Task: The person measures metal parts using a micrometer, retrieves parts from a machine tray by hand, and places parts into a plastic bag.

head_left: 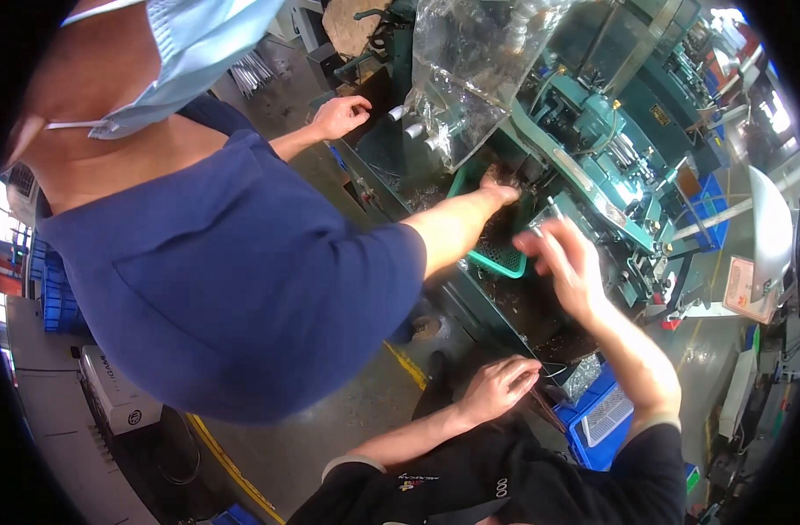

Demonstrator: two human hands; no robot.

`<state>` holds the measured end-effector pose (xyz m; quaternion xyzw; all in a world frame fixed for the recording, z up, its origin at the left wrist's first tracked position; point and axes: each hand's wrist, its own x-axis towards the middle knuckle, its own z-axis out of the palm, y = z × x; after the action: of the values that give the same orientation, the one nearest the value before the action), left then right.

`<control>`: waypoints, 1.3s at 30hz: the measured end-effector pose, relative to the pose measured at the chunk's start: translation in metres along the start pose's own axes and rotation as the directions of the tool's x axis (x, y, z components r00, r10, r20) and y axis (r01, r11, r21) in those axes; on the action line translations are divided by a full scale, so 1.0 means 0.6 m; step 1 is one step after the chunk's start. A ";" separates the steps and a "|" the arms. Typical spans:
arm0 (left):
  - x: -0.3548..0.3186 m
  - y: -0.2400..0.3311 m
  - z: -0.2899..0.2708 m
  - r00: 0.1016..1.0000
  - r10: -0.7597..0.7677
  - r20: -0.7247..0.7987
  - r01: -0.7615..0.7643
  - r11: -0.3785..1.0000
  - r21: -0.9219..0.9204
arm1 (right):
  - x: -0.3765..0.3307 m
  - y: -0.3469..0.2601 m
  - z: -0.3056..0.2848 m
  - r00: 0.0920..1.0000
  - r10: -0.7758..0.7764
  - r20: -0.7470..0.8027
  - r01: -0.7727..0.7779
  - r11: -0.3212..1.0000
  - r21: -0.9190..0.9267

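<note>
My right hand (pixel 571 267) is raised over the machine's tray, right of a green plastic basket (pixel 502 262). Its fingers are bent and blurred, with a small pale bit at the tips that I cannot identify. Lower down, my left hand (pixel 502 389) is closed at the tray's front edge, thumb against fingers; what it pinches, if anything, is hidden. A co-worker's hand (pixel 501 188) reaches into the tray at the basket's far end. That person's other hand (pixel 340 116) hangs loosely curled beside the machine.
A co-worker in a navy shirt (pixel 260 271) leans in close on the left. The green machine (pixel 584 171) fills the upper right, with a clear plastic sheet (pixel 461 87) hanging at its left. Below the tray stands a blue crate (pixel 600 442). A yellow line (pixel 229 468) crosses the floor.
</note>
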<state>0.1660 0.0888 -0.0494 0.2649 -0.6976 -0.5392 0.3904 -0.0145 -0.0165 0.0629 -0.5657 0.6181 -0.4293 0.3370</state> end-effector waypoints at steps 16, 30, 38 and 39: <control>0.150 -0.014 -0.011 0.968 0.222 -0.117 -0.202 0.966 0.158 | -0.305 0.117 0.050 0.853 0.320 -0.412 -0.287 0.947 0.143; 0.179 -0.031 0.002 0.982 0.186 0.036 -0.187 0.919 0.348 | -0.300 0.139 0.073 0.821 0.159 -0.548 -0.235 0.970 -0.070; 0.179 -0.046 0.015 0.990 0.112 0.088 -0.142 0.835 0.531 | -0.286 0.118 0.068 0.848 0.146 -0.510 -0.301 0.924 -0.236; 0.179 -0.044 0.016 0.992 0.092 0.084 -0.123 0.823 0.554 | -0.285 0.118 0.066 0.850 0.132 -0.510 -0.295 0.921 -0.253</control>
<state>0.0968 0.0020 -0.0481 0.3130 -0.8485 -0.2963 0.3069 0.0147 0.1463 -0.0296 -0.4142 0.8038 -0.4095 0.1211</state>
